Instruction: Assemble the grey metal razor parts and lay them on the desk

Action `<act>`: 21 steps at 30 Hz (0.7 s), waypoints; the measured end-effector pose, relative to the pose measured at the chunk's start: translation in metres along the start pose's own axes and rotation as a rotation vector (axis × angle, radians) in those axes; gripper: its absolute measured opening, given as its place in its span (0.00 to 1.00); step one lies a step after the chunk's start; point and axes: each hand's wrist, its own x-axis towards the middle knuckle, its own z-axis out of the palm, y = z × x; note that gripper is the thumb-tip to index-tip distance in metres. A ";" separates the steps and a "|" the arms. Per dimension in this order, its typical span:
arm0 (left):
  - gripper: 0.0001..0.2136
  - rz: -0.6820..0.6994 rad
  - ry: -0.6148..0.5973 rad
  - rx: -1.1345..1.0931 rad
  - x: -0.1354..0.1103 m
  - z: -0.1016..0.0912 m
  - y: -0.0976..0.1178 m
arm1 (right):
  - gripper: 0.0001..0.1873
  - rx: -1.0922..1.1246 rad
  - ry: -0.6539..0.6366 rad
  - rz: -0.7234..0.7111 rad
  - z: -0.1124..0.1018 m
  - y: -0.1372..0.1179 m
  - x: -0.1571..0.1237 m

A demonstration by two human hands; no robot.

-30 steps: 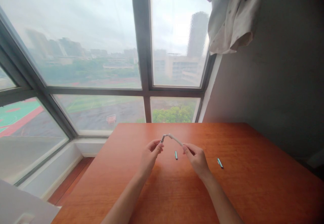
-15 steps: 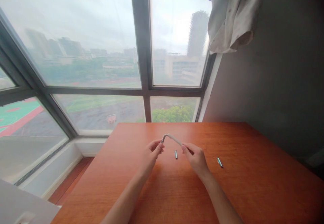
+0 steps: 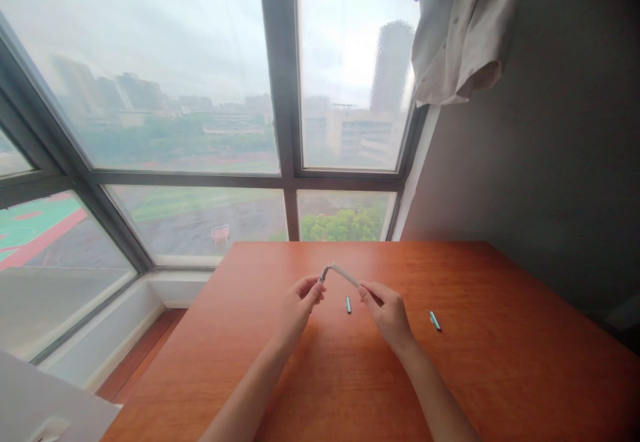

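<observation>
- The left hand (image 3: 299, 307) was pinched shut on the grey end of a thin white rod (image 3: 340, 272), thumb and forefinger meeting at that tip.
- The right hand (image 3: 387, 312) gripped the rod's other end between thumb and fingers, so the rod rose in a bent arch between the two hands, its peak toward 12 o'clock from the knuckles.
- The rod was held just above the orange table (image 3: 500, 362), near the middle of the tabletop; whether any part touched the wood could not be told.
- A small teal cylinder (image 3: 348, 305) lay flat on the table between the two hands, at about 9 o'clock from the right hand and just beside it.
- A second teal cylinder (image 3: 435, 321) lay at roughly 3 o'clock from the right hand, apart from it.
- Beyond the table's far edge, at 12 o'clock, stood the window frame (image 3: 280, 95).
- A pale cloth (image 3: 450, 29) hung at about 1 o'clock, against the grey wall (image 3: 550, 162).
</observation>
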 end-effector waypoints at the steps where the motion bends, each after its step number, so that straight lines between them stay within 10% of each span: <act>1: 0.15 0.001 0.001 0.000 0.000 0.000 0.000 | 0.15 -0.002 -0.001 -0.002 0.000 0.000 0.000; 21: 0.15 0.007 0.056 0.016 0.001 0.000 -0.002 | 0.14 -0.058 -0.013 -0.010 -0.002 0.002 0.000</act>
